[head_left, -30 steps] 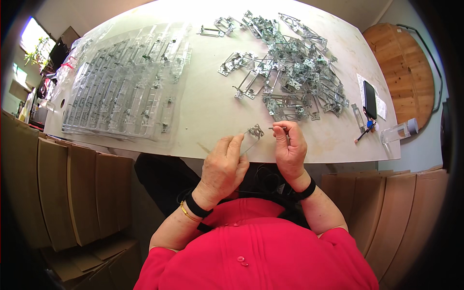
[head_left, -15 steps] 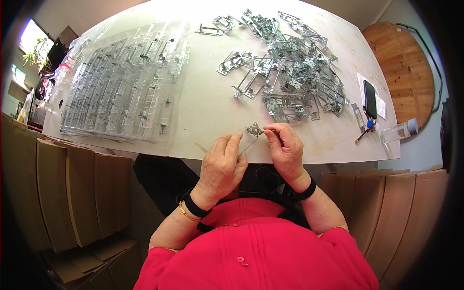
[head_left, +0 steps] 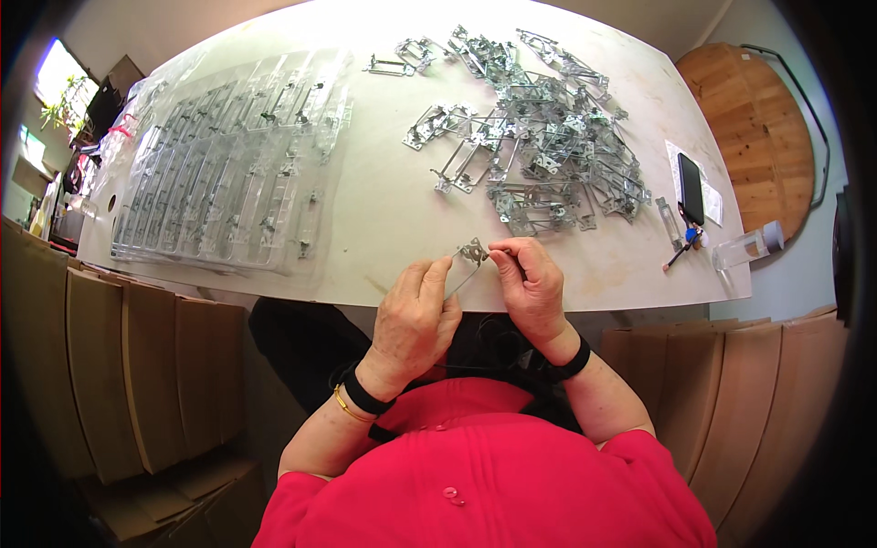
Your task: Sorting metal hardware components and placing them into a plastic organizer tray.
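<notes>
Close to the front edge of the table, my left hand (head_left: 411, 310) is closed around a small metal bracket assembly (head_left: 472, 249), whose thin rods run back between the thumb and fingers. The bracket's stamped plate end sticks out beyond the fingertips, tilted upward. My right hand (head_left: 533, 285) pinches thumb and forefinger together at the right side of that plate. Whatever lies between those fingertips is too small to make out. Beyond the hands is a big heap of similar metal bracket assemblies (head_left: 557, 137), tangled together.
Stacked clear plastic trays (head_left: 219, 183) with metal parts in their slots cover the table's left side. To the right lie a black phone (head_left: 691, 187) on paper, a small blue-and-black item (head_left: 692, 239) and a clear bottle (head_left: 744, 247). Cardboard boxes (head_left: 155, 365) flank me.
My view has shifted slightly, so the scene sits a little further left. Both hands keep nearly the same pose at the bracket assembly, and its plate end has turned slightly.
</notes>
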`<state>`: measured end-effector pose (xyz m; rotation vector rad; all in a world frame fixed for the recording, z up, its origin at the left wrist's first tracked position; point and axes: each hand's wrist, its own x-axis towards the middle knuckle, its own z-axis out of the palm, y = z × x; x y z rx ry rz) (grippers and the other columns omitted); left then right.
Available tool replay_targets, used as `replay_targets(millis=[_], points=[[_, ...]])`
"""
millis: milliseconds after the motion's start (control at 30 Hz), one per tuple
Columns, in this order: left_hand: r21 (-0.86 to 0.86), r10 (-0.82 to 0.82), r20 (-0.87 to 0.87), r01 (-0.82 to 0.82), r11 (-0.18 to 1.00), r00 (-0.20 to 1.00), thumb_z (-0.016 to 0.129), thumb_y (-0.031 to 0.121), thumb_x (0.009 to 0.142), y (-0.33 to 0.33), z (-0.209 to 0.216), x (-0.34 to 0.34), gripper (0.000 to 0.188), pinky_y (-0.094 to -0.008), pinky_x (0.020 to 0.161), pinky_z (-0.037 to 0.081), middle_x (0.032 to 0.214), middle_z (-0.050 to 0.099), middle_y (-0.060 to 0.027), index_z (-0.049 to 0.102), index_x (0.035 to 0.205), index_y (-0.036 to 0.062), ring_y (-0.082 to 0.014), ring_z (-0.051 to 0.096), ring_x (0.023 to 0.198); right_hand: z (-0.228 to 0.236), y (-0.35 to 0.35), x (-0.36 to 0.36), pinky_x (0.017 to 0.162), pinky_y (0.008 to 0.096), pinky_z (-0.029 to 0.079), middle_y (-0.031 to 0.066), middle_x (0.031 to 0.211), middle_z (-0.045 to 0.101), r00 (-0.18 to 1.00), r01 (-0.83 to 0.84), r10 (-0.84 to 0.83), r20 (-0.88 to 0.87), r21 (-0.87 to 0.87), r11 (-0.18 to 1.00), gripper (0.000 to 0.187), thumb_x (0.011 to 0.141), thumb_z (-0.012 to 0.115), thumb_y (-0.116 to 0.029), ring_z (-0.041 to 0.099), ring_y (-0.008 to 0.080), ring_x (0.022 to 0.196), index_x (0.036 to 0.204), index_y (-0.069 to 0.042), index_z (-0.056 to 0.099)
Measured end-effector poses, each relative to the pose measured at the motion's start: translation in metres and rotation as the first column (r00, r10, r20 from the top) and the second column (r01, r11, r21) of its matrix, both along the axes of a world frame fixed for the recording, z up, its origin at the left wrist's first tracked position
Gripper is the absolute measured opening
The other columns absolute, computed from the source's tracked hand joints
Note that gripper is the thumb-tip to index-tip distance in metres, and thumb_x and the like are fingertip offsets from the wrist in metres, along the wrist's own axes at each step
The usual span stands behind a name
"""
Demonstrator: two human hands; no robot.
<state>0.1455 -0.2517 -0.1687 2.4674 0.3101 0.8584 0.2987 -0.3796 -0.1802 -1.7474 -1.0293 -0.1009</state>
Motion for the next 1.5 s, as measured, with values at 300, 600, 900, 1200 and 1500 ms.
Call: replay_targets(millis=[300,600,900,1200,1500], points=[[-0.02,0.003,-0.06,-0.005,1.0,0.998,0.07,0.001,0.083,-0.0015,0.0015,-0.0017,0.05,-0.0441,0.086,0.058,0.114,0.065,-0.0227,0.061,0.132,-0.0056,-0.0388,0.068,0.1,-0.0007,-0.0007,0.0005,0.072,0.0373,0.054,0.0128,0.094,0.071,1.0,-0.019,0.019,-0.003,0.015,1.0,0.009,0.096,0.075,-0.003,0.069,0.0296,0.081,0.104,-0.003,0.07],[-0.01,0.003,-0.051,-0.004,1.0,0.999,0.071,0.001,0.084,-0.0015,0.0006,-0.0034,0.051,-0.0443,0.087,0.058,0.114,0.065,-0.0226,0.06,0.133,-0.0054,-0.039,0.068,0.101,-0.0008,-0.0011,0.0,0.07,0.0368,0.054,0.0126,0.094,0.071,1.0,-0.003,0.003,-0.011,0.001,1.0,0.008,0.097,0.075,-0.004,0.069,0.0291,0.08,0.103,-0.003,0.07],[-0.017,0.016,-0.033,-0.017,1.0,0.999,0.074,0.0,0.083,-0.0017,-0.001,-0.0028,0.05,-0.0445,0.082,0.057,0.114,0.066,-0.0214,0.061,0.132,-0.0037,-0.0379,0.068,0.095,-0.0022,-0.0018,0.0007,0.074,0.0341,0.056,0.0124,0.098,0.073,0.997,-0.006,0.007,-0.079,0.012,1.0,0.013,0.096,0.074,0.0,0.071,0.0263,0.084,0.109,-0.003,0.073],[-0.004,0.012,-0.013,-0.012,1.0,1.0,0.074,0.0,0.083,-0.002,-0.0015,-0.0016,0.051,-0.0442,0.082,0.057,0.114,0.066,-0.0215,0.062,0.132,-0.0036,-0.0379,0.068,0.095,-0.0027,-0.0006,-0.0003,0.072,0.0342,0.055,0.011,0.095,0.073,0.999,-0.016,0.017,-0.029,0.019,1.0,0.01,0.095,0.077,-0.003,0.071,0.026,0.08,0.105,-0.004,0.072],[-0.011,0.014,-0.024,-0.014,1.0,1.0,0.074,0.0,0.083,-0.0018,-0.0021,-0.0023,0.05,-0.0436,0.081,0.057,0.114,0.066,-0.0207,0.062,0.131,-0.0034,-0.0368,0.068,0.093,-0.0036,-0.001,0.001,0.074,0.0367,0.056,0.0131,0.096,0.072,1.0,-0.025,0.025,0.002,0.006,1.0,0.012,0.096,0.074,-0.001,0.071,0.0299,0.083,0.107,-0.003,0.071]])
